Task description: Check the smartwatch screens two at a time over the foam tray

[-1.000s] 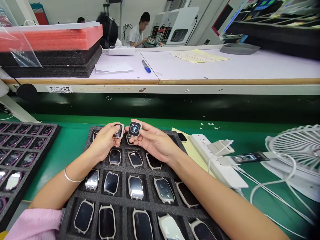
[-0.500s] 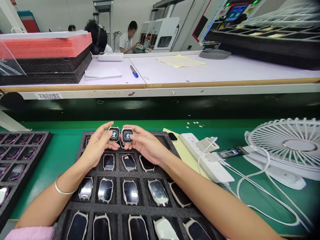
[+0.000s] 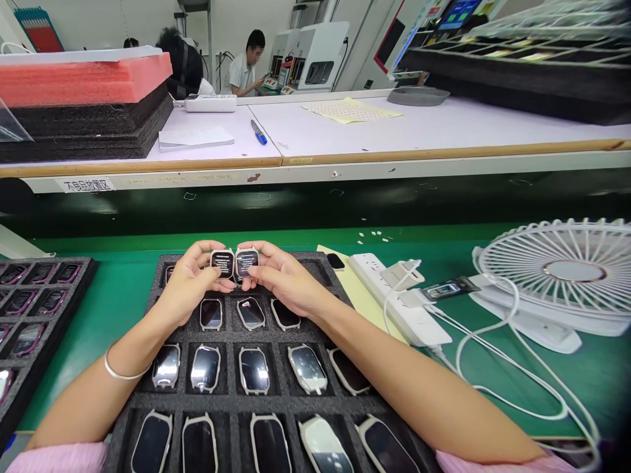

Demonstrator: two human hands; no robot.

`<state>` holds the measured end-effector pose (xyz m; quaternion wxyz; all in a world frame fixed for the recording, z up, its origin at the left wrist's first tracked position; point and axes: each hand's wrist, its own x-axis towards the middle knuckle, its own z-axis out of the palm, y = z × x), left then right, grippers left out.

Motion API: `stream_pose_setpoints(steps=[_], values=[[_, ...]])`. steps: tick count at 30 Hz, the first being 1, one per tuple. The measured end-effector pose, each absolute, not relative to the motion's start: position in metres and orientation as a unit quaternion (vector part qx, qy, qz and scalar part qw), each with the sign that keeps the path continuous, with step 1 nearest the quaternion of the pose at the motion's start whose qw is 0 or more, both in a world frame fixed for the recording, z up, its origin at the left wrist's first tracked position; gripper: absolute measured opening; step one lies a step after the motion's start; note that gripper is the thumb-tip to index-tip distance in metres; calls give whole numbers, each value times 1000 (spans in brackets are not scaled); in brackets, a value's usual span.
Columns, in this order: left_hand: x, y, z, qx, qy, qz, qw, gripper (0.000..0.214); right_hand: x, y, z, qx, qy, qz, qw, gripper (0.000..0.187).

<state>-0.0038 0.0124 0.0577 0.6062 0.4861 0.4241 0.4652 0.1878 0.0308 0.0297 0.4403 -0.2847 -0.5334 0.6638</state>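
Observation:
My left hand (image 3: 194,279) is closed around a smartwatch without a strap (image 3: 222,264), its thumb on the lower left of the screen. A second smartwatch (image 3: 247,263) sits in my right hand (image 3: 283,279), pinched by thumb and fingers, the thumb over its lower right corner. Both watches are side by side with lit dark screens full of white text lines. Below them lies a black foam tray (image 3: 231,407), its compartments holding several pale-framed watches with dark screens. My wrists and forearms hide part of its left and right sides.
Another foam tray (image 3: 79,299) with purple-framed watches stands at left. To the right are a white power strip (image 3: 399,302), cables, a white fan (image 3: 557,279) and yellow paper (image 3: 367,299). A raised shelf (image 3: 315,141) crosses behind, with foam stacks on it. Two people are beyond.
The two watch screens have switched from colourful graphic faces to lines of white text. My hands stay on the same watches. The whole view has shifted slightly.

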Motion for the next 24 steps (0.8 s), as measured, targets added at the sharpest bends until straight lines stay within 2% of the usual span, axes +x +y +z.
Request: stream_pose_setpoints(steps=[24], values=[[-4, 13, 55, 512, 422, 463, 588, 35, 187, 31, 28, -261, -545, 664, 441, 41]])
